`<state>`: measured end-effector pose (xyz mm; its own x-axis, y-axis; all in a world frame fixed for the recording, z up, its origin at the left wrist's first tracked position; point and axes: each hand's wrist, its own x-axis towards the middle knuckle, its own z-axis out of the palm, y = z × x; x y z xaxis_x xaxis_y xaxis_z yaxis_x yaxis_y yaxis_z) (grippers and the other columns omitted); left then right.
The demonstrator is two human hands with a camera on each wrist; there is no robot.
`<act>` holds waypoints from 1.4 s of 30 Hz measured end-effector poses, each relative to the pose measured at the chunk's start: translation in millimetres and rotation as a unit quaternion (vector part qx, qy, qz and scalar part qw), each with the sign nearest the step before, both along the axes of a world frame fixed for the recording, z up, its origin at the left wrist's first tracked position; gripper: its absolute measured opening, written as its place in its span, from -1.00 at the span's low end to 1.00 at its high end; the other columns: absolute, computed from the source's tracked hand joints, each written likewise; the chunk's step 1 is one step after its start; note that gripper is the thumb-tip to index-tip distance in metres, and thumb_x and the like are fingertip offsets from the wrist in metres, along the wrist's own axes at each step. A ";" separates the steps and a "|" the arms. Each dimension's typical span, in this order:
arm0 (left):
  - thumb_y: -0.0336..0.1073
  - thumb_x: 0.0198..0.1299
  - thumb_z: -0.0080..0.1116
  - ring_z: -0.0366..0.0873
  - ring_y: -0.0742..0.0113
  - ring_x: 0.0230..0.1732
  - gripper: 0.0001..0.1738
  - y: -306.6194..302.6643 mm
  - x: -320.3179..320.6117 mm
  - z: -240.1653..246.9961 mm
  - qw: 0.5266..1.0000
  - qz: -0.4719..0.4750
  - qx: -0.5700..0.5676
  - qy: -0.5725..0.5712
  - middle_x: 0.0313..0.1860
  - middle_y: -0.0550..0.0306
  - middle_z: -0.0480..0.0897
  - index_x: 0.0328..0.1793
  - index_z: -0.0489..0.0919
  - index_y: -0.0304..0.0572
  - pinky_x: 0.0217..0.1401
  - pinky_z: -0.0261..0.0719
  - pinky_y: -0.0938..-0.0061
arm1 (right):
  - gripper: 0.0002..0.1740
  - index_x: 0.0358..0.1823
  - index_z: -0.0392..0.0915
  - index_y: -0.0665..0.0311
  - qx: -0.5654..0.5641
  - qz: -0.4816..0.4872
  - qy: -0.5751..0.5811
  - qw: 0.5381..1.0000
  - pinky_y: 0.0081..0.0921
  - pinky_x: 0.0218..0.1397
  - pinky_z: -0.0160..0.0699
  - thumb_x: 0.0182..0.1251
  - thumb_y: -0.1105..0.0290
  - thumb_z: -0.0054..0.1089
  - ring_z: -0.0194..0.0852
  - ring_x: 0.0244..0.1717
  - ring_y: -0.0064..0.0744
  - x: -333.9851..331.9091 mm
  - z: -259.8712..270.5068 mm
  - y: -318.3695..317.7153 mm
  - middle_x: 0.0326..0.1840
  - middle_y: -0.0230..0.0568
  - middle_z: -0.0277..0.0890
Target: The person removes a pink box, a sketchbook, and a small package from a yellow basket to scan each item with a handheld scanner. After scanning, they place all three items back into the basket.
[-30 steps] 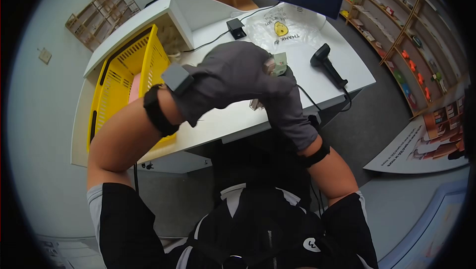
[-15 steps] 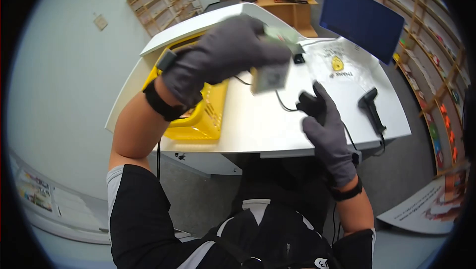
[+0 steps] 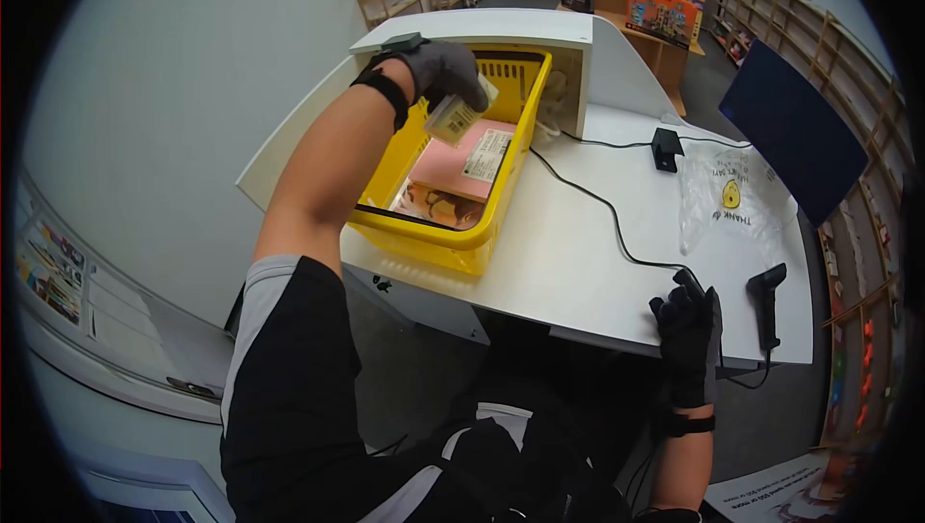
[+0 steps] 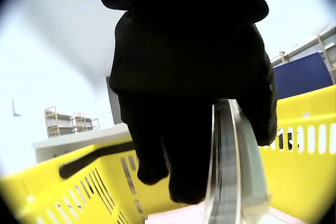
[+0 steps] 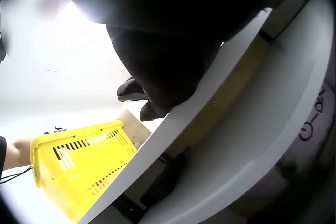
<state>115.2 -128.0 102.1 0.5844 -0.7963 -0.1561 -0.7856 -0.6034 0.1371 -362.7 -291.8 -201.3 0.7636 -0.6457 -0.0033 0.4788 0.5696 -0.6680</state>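
My gloved left hand [image 3: 441, 72] reaches over the yellow basket [image 3: 541, 128]. It pinches a small flat labelled pack [image 3: 453, 120] above the things inside. Edge-on in the left wrist view, the hold shows a dark slab with pale edges [image 4: 224, 166] and a pale green layer [image 4: 251, 166] against it, between thumb and fingers. Below lie a pink box [image 3: 451, 165] with a white label and a brown picture item [image 3: 438, 205]. My gloved right hand [image 3: 689, 345] is at the counter's front edge, fingers loosely curled and holding nothing, beside a black cable [image 3: 617, 224].
On the white counter [image 3: 578, 263] a black barcode scanner [image 3: 767, 306] lies right of my right hand. Behind it are a clear plastic bag [image 3: 708, 191], a small black device [image 3: 666, 149] and a monitor [image 3: 795, 133]. A raised white ledge [image 3: 482, 30] borders the basket's far side.
My hands have come apart. The left has carried the pack leftward and down over the basket; the right has let go and drawn back to the counter's front edge. The view has swung left.
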 end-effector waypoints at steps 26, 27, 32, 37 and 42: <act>0.14 0.13 0.66 0.77 0.22 -0.51 -0.49 -55.0 73.8 -99.5 0.992 0.023 0.123 -0.021 -0.44 0.02 0.83 -0.22 0.88 -0.22 -0.44 0.72 0.32 | -0.24 0.59 0.44 0.39 0.016 -0.016 0.012 1.000 -0.02 0.36 0.69 0.82 -0.18 -0.10 0.66 -0.11 -0.30 5.6 8.9 13.0 -0.07 -0.35 0.59; 0.15 0.15 0.63 0.77 0.20 -0.51 -0.48 -53.2 68.9 -96.4 0.990 0.032 0.134 0.010 -0.45 0.03 0.83 -0.22 0.88 -0.22 -0.44 0.71 0.30 | -0.24 0.58 0.44 0.41 0.012 -0.027 0.037 0.999 -0.02 0.36 0.69 0.81 -0.17 -0.09 0.66 -0.10 -0.28 7.5 19.7 18.5 -0.07 -0.33 0.59; 0.05 0.25 0.48 0.82 0.11 -0.44 -0.62 -51.5 172.0 -160.0 0.968 -0.115 0.219 -0.029 -0.40 -0.03 0.84 -0.17 0.90 -0.12 -0.38 0.72 0.18 | -0.26 0.53 0.47 0.48 0.051 -0.029 0.033 0.998 -0.05 0.34 0.71 0.80 -0.12 -0.03 0.70 -0.03 -0.16 8.4 30.5 21.1 -0.05 -0.20 0.62; 0.05 0.49 0.21 0.79 -0.10 -0.13 -0.57 -31.6 88.3 -144.9 0.981 -0.080 0.014 -0.179 -0.12 -0.05 0.87 0.06 0.80 -0.16 -0.05 0.72 0.07 | -0.39 0.43 0.56 0.44 0.106 0.000 -0.021 0.994 -0.01 0.31 0.76 0.83 -0.01 -0.06 0.77 0.05 -0.01 -4.9 23.4 14.7 0.08 -0.01 0.73; 0.15 0.56 0.14 0.77 0.17 -0.26 -0.48 -22.8 202.1 -172.7 0.993 -0.059 -0.067 -0.076 -0.19 0.04 0.84 -0.08 0.83 -0.15 -0.23 0.68 0.17 | -0.45 0.38 0.59 0.43 0.108 0.006 -0.045 0.993 -0.08 0.29 0.77 0.83 0.05 -0.03 0.78 0.08 -0.05 0.9 26.1 17.3 0.08 0.02 0.75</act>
<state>317.3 -150.9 -70.6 0.4944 -0.8683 0.0390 -0.8675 -0.4902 0.0848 -361.7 -274.5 -175.3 0.7749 -0.6280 -0.0714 0.5232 0.7007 -0.4851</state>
